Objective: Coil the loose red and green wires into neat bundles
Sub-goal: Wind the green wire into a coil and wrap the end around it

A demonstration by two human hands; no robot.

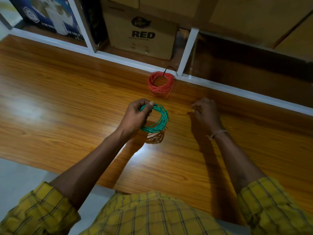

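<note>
Head view: one green coil (158, 118) gripped by left hand (137, 116); one tied red coil (160, 83) far on counter (67, 92); right hand (205, 112) curled, contents unclear.

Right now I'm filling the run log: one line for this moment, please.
left hand: grips green coil | right hand: curled, contents unclear | red coil: tied, on table

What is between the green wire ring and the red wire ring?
Only bare wooden table separates the green coil and the red coil, seen in the head view.
</note>
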